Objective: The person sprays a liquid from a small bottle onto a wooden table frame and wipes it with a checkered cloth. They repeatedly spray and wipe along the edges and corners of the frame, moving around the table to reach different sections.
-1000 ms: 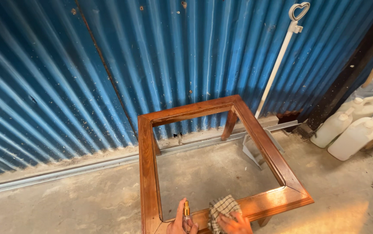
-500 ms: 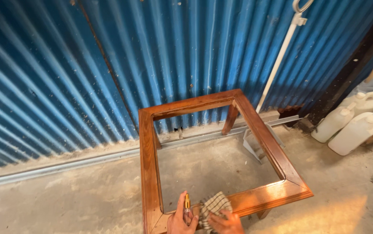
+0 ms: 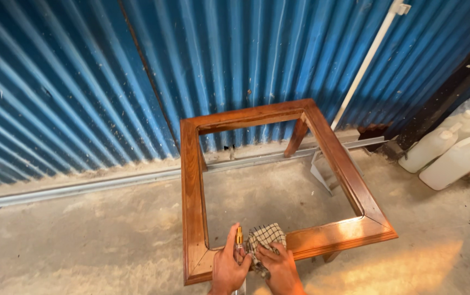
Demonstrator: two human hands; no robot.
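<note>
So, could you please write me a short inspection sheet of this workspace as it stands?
Surface: bare concrete floor, dusty, sunlit patch at lower right.
Job's things: glossy brown wooden table frame with open centre, on legs; checked cloth on its near rail; small amber bottle.
Clutter: white plastic jugs at right; white pole leaning on the wall.
Hands: left hand holds the bottle; right hand presses the cloth.
Cables: nothing seen.
Surroundings: blue corrugated metal wall; metal rail along its base.
</note>
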